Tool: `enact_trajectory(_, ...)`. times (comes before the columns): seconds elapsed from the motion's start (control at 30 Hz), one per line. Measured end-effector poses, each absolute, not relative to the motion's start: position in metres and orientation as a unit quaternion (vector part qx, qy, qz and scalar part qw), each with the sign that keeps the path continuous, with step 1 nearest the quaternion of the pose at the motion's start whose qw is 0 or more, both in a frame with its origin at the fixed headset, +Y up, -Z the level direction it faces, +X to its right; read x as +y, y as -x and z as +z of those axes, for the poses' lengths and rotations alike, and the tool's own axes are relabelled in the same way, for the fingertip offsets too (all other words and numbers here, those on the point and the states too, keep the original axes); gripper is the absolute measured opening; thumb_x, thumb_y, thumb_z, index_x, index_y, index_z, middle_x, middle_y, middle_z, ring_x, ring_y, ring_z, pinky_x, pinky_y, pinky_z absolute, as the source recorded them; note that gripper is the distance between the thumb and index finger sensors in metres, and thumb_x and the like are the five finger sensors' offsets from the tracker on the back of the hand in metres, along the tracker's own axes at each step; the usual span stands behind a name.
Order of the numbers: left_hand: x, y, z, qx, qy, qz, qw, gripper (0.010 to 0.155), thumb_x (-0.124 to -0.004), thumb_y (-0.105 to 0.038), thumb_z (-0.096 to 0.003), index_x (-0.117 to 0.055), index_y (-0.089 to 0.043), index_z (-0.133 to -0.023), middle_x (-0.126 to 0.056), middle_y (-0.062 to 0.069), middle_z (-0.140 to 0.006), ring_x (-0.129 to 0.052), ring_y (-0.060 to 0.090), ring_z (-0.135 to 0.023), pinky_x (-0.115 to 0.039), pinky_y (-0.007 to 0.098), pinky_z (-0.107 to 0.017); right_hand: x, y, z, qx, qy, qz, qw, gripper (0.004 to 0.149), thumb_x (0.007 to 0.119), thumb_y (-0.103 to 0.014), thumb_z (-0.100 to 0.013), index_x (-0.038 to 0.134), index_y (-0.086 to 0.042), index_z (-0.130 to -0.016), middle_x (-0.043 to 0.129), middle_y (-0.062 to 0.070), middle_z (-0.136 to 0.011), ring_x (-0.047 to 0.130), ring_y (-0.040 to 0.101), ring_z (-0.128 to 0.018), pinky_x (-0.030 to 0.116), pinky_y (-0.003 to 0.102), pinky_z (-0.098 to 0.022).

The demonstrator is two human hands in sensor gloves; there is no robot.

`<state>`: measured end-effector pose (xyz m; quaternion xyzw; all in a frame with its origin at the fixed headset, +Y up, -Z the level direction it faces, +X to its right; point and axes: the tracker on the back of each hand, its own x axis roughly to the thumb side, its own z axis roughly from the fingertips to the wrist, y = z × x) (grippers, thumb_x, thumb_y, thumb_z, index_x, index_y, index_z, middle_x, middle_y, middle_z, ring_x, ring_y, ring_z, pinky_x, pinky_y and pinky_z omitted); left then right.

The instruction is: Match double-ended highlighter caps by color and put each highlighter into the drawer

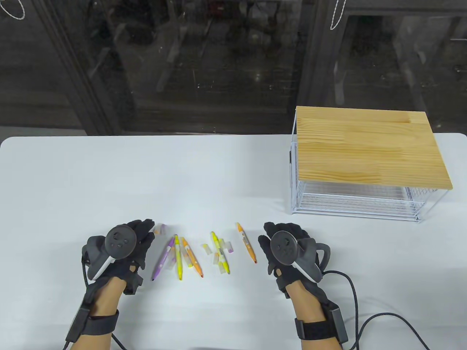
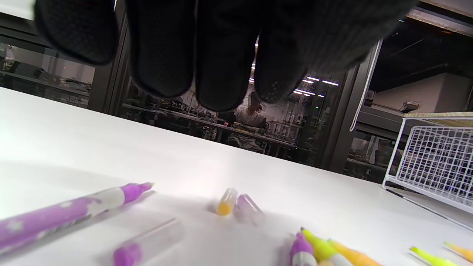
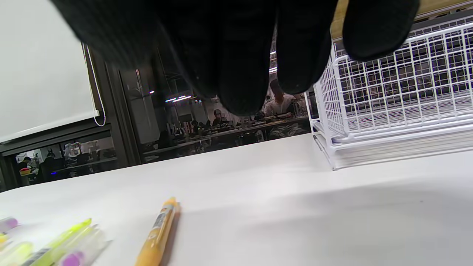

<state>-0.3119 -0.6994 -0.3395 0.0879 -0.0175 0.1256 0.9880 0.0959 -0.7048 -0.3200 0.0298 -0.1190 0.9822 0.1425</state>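
Several uncapped double-ended highlighters lie at the table's front middle: a purple one (image 1: 163, 259), a yellow one (image 1: 178, 257), an orange one (image 1: 191, 257), a yellow-green one (image 1: 220, 252) and a second orange one (image 1: 246, 243). Loose clear caps (image 1: 160, 229) lie among them; the left wrist view shows a yellow-tipped cap (image 2: 226, 201) beside a purple-tipped cap (image 2: 249, 208). My left hand (image 1: 140, 240) is just left of the purple highlighter (image 2: 74, 210), fingers (image 2: 218, 74) straight, holding nothing. My right hand (image 1: 271, 244) is just right of the second orange highlighter (image 3: 159, 232), also empty.
A white wire drawer unit (image 1: 357, 204) with a wooden top (image 1: 368, 146) stands at the right back of the white table (image 1: 146, 175); its drawer looks pushed in. The right glove's cable (image 1: 383, 317) trails over the front right corner.
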Motion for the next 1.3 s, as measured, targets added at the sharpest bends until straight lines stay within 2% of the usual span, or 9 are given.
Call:
enact_trajectory(0.3,-0.690,0.308,-0.336,-0.027,-0.104,0.123,0.986,0.054,-0.077,-0.048,-0.0393,-0.089,-0.033,-0.090,-0.095,0.001,-0.093,-0.089,0.040,-0.082,-0.074,0.065,-0.053,-0.700,-0.100,-0.316,-0.131,-0.031,0.981,0.137,0.052,0.077,-0.051,-0.045,0.086,-0.025,-0.089,0.092,0.004,-0.087,0.083,0.040,-0.084,0.067,0.063,-0.059)
enact_trajectory(0.6,-0.669,0.285,-0.339,-0.059,-0.115,0.121,0.984,0.054,-0.077,-0.049,-0.0397,-0.089,-0.032,-0.089,-0.098,0.002,-0.090,-0.095,0.040,-0.076,-0.078,0.063,-0.051,-0.687,-0.109,-0.308,-0.166,-0.038,0.973,0.159,0.051,0.077,-0.051,-0.045,0.088,-0.026,-0.087,0.094,0.003,-0.085,0.083,0.039,-0.084,0.064,0.066,-0.060)
enact_trajectory(0.77,-0.648,0.255,-0.349,-0.088,-0.116,0.132,0.980,0.054,-0.076,-0.049,-0.0399,-0.090,-0.032,-0.089,-0.099,0.003,-0.088,-0.098,0.039,-0.073,-0.079,0.062,-0.050,-0.673,-0.117,-0.305,-0.188,-0.035,0.969,0.158,0.050,0.077,-0.051,-0.045,0.089,-0.025,-0.086,0.095,0.004,-0.084,0.084,0.039,-0.083,0.064,0.065,-0.060)
enact_trajectory(0.93,-0.621,0.221,-0.358,-0.120,-0.123,0.146,0.974,0.054,-0.076,-0.049,-0.0400,-0.090,-0.032,-0.089,-0.099,0.003,-0.088,-0.098,0.039,-0.073,-0.079,0.062,-0.049,-0.659,-0.129,-0.309,-0.199,-0.030,0.968,0.150,0.049,0.077,-0.050,-0.045,0.091,-0.024,-0.084,0.096,0.005,-0.082,0.088,0.038,-0.078,0.071,0.062,-0.056)
enact_trajectory(1.07,-0.600,0.188,-0.366,-0.144,-0.127,0.158,0.969,0.054,-0.076,-0.049,-0.0401,-0.090,-0.032,-0.089,-0.099,0.004,-0.088,-0.098,0.039,-0.073,-0.079,0.062,-0.049,-0.651,-0.148,-0.316,-0.204,-0.021,0.969,0.138,0.049,0.077,-0.050,-0.045,0.091,-0.023,-0.085,0.096,0.006,-0.083,0.089,0.039,-0.078,0.073,0.062,-0.054)
enact_trajectory(1.3,-0.580,0.130,-0.374,-0.182,-0.122,0.150,0.964,0.054,-0.075,-0.050,-0.0403,-0.089,-0.032,-0.090,-0.099,0.003,-0.089,-0.097,0.040,-0.073,-0.079,0.062,-0.050,-0.638,-0.189,-0.326,-0.222,0.012,0.965,0.140,0.048,0.077,-0.050,-0.046,0.092,-0.023,-0.083,0.097,0.005,-0.081,0.088,0.039,-0.079,0.071,0.066,-0.055)
